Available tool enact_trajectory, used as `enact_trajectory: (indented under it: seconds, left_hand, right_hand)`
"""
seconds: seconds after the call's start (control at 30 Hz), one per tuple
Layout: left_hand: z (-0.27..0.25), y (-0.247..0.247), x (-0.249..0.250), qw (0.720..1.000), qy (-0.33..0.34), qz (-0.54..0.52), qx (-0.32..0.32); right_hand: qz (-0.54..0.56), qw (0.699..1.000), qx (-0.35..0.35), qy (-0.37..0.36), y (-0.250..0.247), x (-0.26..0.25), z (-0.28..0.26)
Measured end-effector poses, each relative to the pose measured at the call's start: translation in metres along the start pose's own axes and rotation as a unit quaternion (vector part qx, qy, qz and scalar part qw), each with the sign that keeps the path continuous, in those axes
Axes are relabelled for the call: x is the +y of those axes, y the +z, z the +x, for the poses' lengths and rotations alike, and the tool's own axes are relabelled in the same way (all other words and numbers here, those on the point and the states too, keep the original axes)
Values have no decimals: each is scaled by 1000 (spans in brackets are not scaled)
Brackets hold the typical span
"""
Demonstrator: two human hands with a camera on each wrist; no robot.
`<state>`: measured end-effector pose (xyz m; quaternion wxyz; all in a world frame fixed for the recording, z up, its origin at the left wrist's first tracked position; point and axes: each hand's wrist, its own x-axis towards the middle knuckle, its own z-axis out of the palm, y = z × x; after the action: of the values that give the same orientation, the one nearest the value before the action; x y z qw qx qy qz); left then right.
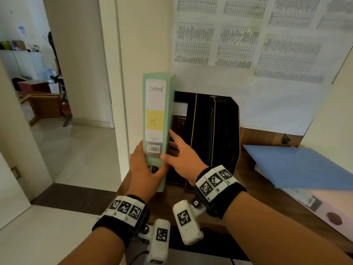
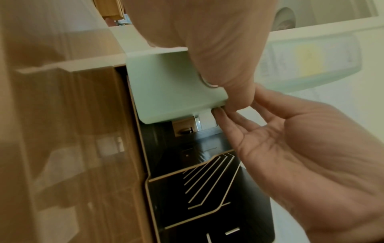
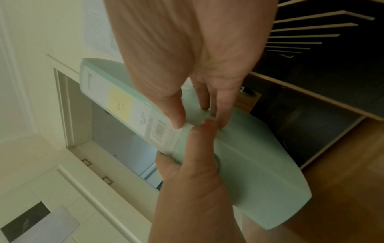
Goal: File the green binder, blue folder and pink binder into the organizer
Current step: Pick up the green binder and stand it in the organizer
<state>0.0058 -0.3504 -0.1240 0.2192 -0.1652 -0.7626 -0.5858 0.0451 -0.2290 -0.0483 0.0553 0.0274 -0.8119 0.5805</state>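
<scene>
I hold the pale green binder upright, its labelled spine toward me, at the left end of the black organizer. My left hand grips the bottom of the spine, with the thumb over the ring hole. My right hand pinches the binder's right edge, thumb on the spine and fingers along the cover. In the left wrist view the green binder hangs over the leftmost slot of the organizer. The blue folder lies flat on the pink binder at the right of the desk.
The organizer stands on a wooden desk against a wall covered with printed sheets. A wall corner lies just left of the binder, with an open doorway and tiled floor beyond. Two more organizer slots stand to the right.
</scene>
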Motion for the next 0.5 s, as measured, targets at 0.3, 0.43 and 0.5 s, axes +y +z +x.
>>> enact_trajectory:
  seconds: [0.3, 0.43, 0.5]
  left_hand:
    - [15, 5, -14, 998, -49, 11, -41]
    - [23, 6, -15, 998, -55, 18, -33]
    - [27, 5, -17, 998, -57, 21, -30]
  right_hand:
    - [-72, 995, 58, 35, 5, 4, 15]
    - [-66, 996, 37, 51, 4, -1, 15]
    - [-54, 996, 29, 58, 3, -1, 16]
